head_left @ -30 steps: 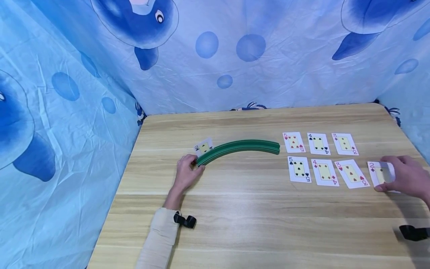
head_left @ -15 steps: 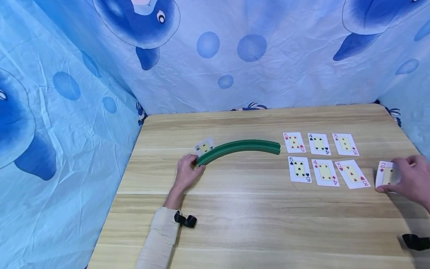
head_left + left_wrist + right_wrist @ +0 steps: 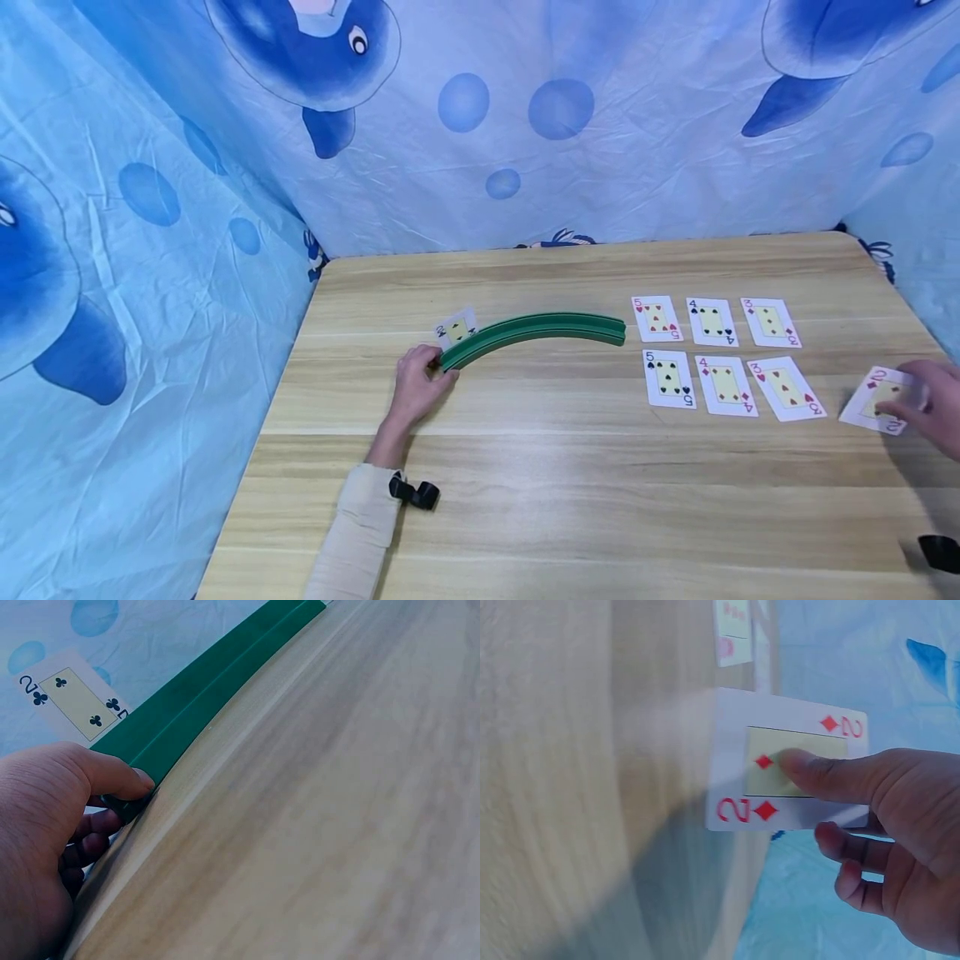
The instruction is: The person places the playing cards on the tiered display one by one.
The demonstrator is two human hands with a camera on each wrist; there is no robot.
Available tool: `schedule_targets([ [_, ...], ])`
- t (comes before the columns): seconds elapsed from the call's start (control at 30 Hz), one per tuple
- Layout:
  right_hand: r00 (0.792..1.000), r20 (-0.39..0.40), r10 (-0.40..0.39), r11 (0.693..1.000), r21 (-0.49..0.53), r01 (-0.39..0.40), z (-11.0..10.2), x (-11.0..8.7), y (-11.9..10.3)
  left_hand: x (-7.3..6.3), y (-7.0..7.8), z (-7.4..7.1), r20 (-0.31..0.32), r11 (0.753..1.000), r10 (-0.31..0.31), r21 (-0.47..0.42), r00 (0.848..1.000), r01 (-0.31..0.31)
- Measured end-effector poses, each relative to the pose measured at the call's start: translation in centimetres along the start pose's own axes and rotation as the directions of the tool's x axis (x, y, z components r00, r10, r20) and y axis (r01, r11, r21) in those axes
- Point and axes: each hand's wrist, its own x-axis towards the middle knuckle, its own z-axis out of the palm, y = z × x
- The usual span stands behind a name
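My left hand pinches the left end of a curved green card holder, thumb on the near side. A two of clubs stands tilted at the holder's left end, its lower part hidden by the green wall. At the far right my right hand pinches a two of diamonds, its thumb lying on the card's face in the right wrist view. The card's face is toward me, and the right wrist view shows the whole card apart from what the thumb and hand cover.
Left of the held card lie two rows of face-up cards: a five of hearts, four of spades and three of diamonds behind, a five of spades, four of diamonds and three of hearts in front.
My right hand has drawn the two of diamonds rightward, away from the front row, and the card has turned and tilted in its grip. The left hand and card holder stay put.
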Motion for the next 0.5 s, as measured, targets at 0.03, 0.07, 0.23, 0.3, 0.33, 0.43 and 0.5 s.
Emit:
schedule_targets([
  [0.03, 0.999, -0.019, -0.026, 0.998, 0.048, 0.027, -0.1, -0.1, 0.1, 0.0, 0.0, 0.0, 0.000, 1.000, -0.001, 0.000, 1.000, 0.001],
  [0.07, 0.998, -0.034, -0.044, 0.995, 0.083, 0.046, -0.2, -0.2, 0.3, 0.0, 0.0, 0.0, 0.000, 1.000, -0.003, 0.001, 1.000, 0.003],
  [0.23, 0.998, -0.060, -0.033, 0.980, 0.192, 0.044, -0.2, -0.8, 1.1, 0.1, 0.0, 0.0, 0.003, 1.000, -0.010, -0.012, 1.000, 0.010],
  [0.3, 0.998, -0.064, -0.018, 0.959, 0.280, 0.036, 0.1, -1.1, 2.0, 0.0, 0.0, 0.0, 0.000, 1.000, -0.005, -0.010, 1.000, 0.005],
  [0.33, 0.998, -0.060, -0.014, 0.944, 0.328, 0.033, 0.3, -1.3, 2.7, 0.0, 0.0, 0.0, -0.002, 1.000, -0.002, -0.006, 1.000, 0.002],
  [0.43, 1.000, -0.029, 0.007, 0.904, 0.428, 0.006, 1.2, -1.9, 5.9, 0.0, 0.0, 0.0, -0.005, 1.000, -0.001, 0.000, 1.000, 0.001],
  [0.5, 1.000, 0.006, 0.027, 0.888, 0.459, -0.027, 1.8, -2.2, 8.4, 0.0, 0.0, 0.0, -0.003, 1.000, -0.006, 0.004, 1.000, 0.006],
])
